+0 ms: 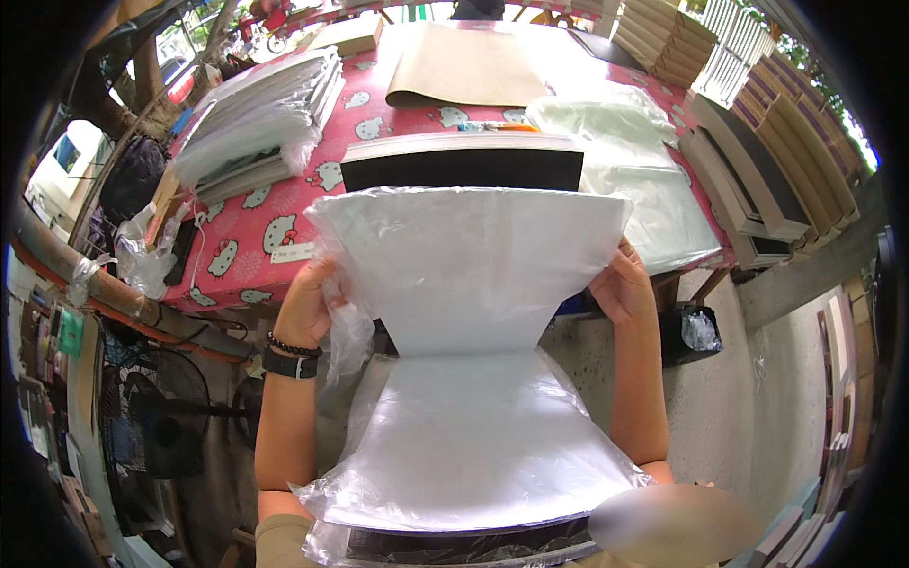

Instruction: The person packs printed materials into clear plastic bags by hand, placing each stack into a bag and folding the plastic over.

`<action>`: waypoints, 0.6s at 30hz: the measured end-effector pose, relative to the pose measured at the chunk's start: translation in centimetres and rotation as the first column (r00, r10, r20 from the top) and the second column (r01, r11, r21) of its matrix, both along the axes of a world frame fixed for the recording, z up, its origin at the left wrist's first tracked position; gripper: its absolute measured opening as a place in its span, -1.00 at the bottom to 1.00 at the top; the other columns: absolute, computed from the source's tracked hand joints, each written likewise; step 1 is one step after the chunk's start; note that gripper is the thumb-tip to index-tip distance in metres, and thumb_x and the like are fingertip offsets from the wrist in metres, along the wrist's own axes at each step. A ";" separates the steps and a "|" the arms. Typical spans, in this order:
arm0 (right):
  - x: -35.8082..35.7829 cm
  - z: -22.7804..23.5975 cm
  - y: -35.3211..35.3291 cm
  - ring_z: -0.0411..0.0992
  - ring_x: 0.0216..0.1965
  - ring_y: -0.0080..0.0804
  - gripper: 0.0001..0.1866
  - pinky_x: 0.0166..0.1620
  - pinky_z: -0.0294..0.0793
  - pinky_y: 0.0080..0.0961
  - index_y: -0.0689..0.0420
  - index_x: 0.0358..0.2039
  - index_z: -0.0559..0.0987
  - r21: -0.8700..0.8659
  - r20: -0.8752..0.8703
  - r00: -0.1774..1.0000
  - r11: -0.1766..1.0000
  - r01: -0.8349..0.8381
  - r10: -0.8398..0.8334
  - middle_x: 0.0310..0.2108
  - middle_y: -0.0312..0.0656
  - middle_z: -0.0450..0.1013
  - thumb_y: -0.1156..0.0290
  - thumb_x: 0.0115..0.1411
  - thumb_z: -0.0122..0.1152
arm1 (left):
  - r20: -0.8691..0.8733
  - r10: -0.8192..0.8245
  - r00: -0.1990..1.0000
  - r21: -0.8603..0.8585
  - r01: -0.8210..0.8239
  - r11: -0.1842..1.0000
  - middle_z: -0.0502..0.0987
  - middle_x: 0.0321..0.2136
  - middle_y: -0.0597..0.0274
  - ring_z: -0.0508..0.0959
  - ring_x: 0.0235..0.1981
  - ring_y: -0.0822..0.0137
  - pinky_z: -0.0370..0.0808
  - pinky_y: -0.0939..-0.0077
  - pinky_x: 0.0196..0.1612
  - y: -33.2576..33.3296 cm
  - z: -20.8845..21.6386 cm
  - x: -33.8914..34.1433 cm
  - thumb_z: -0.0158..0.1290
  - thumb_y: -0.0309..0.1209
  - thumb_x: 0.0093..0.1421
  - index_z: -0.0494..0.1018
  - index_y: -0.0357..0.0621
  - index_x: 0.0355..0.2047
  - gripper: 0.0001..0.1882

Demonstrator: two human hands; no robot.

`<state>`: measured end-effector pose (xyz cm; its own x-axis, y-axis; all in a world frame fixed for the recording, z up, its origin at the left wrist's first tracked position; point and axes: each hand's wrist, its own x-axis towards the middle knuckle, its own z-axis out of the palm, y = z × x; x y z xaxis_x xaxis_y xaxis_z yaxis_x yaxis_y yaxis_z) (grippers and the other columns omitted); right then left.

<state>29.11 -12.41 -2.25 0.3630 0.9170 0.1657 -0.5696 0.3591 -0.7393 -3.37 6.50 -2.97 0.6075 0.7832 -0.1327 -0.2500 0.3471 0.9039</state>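
Before the desk [284, 222], both hands, left [305, 308] and right [622, 287], gripped the side edges of a white sheet [469, 275] in clear plastic; it appeared light, stiff, slippery.

Bagged flat panel [469, 284] before desk [256, 241] near edge. On desk: bagged stack [260, 118] at left edge, cardboard sheet [469, 66] behind, loose bags [625, 151] right.

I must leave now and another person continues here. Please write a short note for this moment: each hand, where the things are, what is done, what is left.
Left hand: grips the left edge of the white sheet, which is in a clear bag.
Right hand: grips the right edge.
Sheet: held up over the lap, bent across the middle.
Table: bagged stack, brown paper, loose bags, dark board.
Done: sheet looks bagged.
Left: bag mouth not visible; check it.
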 end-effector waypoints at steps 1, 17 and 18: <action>-0.4 0.2 -0.6 0.30 -0.09 -0.40 -0.61 -0.01 0.28 -0.43 0.22 -0.06 0.29 0.050 -0.002 1.000 0.999 -0.006 0.006 -0.11 -0.15 0.32 0.43 0.08 0.01 | 0.025 0.069 0.997 0.033 -0.070 0.997 0.42 -0.43 0.33 0.37 -0.54 0.58 0.19 0.78 -0.65 -0.8 1.2 0.0 -0.12 -0.25 0.10 0.31 -0.16 -0.23 -0.70; -1.4 -10.8 -2.4 0.39 -0.30 -0.51 -0.85 -0.23 0.41 -0.52 0.11 -0.29 0.40 -0.210 -0.174 0.981 0.976 0.052 -0.090 -0.33 -0.30 0.41 0.42 0.11 0.01 | -0.192 0.008 0.981 -0.082 -0.024 0.996 0.27 -0.62 0.48 0.25 -0.64 0.61 0.12 0.77 -0.68 -2.1 -8.6 -0.3 -0.02 -0.20 0.07 0.34 -0.08 -0.44 -0.78; -1.5 -11.5 -2.6 0.39 -0.33 -0.54 -0.87 -0.25 0.41 -0.53 0.11 -0.31 0.41 -0.239 -0.155 0.984 0.970 0.047 -0.086 -0.36 -0.30 0.42 0.42 0.11 0.01 | -0.213 0.034 0.977 -0.088 -0.054 0.995 0.22 -0.67 0.50 0.22 -0.67 0.62 0.11 0.77 -0.68 -2.8 -9.2 -0.3 -0.01 -0.19 0.07 0.35 -0.08 -0.49 -0.77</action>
